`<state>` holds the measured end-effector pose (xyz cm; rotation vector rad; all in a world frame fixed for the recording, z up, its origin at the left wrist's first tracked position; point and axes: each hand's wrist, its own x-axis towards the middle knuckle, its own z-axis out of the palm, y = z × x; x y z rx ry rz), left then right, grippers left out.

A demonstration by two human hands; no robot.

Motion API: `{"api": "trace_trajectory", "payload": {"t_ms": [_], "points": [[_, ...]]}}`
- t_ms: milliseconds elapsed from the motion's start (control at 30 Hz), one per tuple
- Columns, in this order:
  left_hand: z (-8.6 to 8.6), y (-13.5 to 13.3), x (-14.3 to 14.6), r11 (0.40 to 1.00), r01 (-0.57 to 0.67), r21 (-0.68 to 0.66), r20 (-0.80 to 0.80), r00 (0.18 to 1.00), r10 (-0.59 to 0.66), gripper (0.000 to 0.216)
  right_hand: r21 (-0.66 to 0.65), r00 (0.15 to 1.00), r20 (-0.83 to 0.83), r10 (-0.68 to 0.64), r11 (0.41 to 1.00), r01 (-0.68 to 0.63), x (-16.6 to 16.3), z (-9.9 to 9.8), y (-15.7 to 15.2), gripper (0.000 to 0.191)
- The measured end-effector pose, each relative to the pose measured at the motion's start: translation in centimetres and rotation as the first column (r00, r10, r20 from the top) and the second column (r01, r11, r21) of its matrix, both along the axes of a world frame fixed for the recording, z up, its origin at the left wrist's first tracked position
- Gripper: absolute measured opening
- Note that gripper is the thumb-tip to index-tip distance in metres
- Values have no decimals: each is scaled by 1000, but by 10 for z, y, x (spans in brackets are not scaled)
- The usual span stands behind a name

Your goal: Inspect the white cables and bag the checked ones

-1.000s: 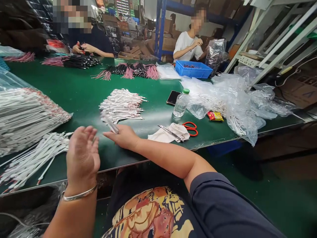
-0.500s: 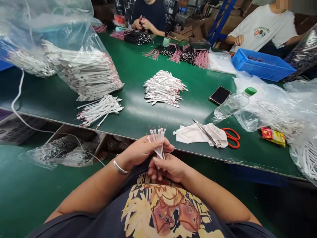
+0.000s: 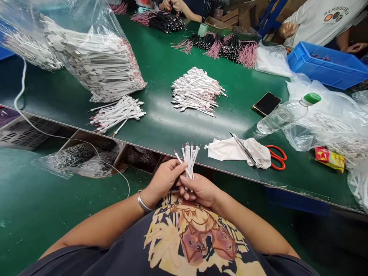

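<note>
Since the earlier frame, the fingers of the left hand (image 3: pixel 163 182) have drawn back from across the front of the bundle to its left side, and the right hand (image 3: pixel 199 191) has curled in below. The small bundle of slim white cables (image 3: pixel 189 161) stands upright between them, its red-flecked tips fanning slightly just beyond the bench edge. The left fingers are pressed together, pinching the bundle's side, while the right fingers are bent around its lower part; the thumbs are partly hidden. A low, close grip like this seems best for keeping the strands level and together. A silver bangle (image 3: pixel 143 203) circles the left wrist. On the green bench (image 3: pixel 161 65) ahead lie a white cloth (image 3: pixel 238 153) with a slim steel tool (image 3: pixel 244 150) on it, orange-red scissors (image 3: pixel 277 158) beside it, and a loose pile of white cables (image 3: pixel 116 114) to the left. A clear plastic bag of white cables (image 3: pixel 94 65) slumps beyond that pile, and a larger white heap (image 3: pixel 197 92) sits mid-bench. Farther off are a black phone (image 3: pixel 266 103), a green-capped water bottle (image 3: pixel 284 117), black bundles with pink wires (image 3: pixel 218 48), a blue plastic crate (image 3: pixel 327 65) and a co-worker's hand (image 3: pixel 289 30).
</note>
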<state>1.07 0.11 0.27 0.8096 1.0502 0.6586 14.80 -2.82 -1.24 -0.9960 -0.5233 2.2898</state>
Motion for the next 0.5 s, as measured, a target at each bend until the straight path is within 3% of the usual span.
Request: {"api": "trace_trajectory", "payload": {"t_ms": [500], "points": [[-2, 0, 2, 993, -99, 64, -16, 995, 100, 25, 19, 999, -35, 8, 1000, -8, 2, -6, -2, 35]]}}
